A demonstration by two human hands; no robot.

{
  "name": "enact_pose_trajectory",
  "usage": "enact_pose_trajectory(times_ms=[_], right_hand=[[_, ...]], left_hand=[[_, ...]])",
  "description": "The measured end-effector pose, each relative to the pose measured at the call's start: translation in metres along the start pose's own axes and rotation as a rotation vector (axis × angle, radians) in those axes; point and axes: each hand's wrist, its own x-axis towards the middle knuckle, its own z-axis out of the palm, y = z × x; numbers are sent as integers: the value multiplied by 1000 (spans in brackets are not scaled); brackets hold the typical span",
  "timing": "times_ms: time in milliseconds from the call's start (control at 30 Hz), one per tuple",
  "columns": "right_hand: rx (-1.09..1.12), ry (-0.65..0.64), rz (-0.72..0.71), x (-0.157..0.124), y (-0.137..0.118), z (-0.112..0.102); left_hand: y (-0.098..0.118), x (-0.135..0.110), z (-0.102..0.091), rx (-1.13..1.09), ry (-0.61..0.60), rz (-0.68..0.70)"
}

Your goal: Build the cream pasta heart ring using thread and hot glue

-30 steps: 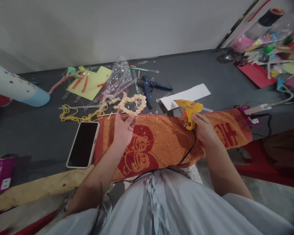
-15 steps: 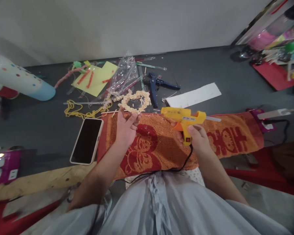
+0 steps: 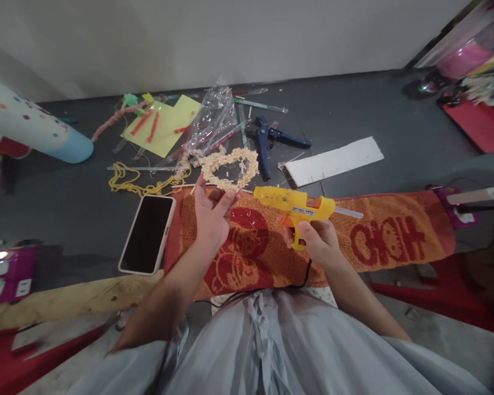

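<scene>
My left hand (image 3: 209, 216) pinches the lower edge of a cream heart-shaped ring (image 3: 229, 168) made of small beige pieces, holding it up above the floor. My right hand (image 3: 316, 244) grips the handle of a yellow glue gun (image 3: 294, 206) with an orange trigger and a clear glue stick at its back. The gun's nozzle points left, close to the heart's lower right edge. Its black cord runs down toward my lap. An orange and red towel (image 3: 387, 236) lies under both hands.
A phone (image 3: 147, 234) lies screen-up left of the towel. On the grey floor behind are blue pliers (image 3: 267, 140), a white card strip (image 3: 333, 162), clear plastic wrap (image 3: 214, 120), yellow paper (image 3: 160, 129), yellow cord (image 3: 127, 184) and a dotted white tube (image 3: 28, 129). Craft clutter fills the far right.
My right hand lifted the glue gun off the towel and swung it left, bringing the nozzle up to the heart. My left hand kept hold of the heart and raised it slightly.
</scene>
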Motion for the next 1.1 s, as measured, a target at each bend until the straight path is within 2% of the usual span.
enact_pose_trajectory(times_ms=[200,333,700,1100], right_hand=[[-76,-1,-71,1,1,3],[-123,1,-111,3,0,5],[-227,0,-162,2,7,1],[-297,15,-165,-1,6,-1]], left_hand=[[5,-2,4,-63,65,-94],[6,-3,5,-104,59,-104],[1,-1,3,-101,33,-59],[-3,-1,-4,63,-38,70]])
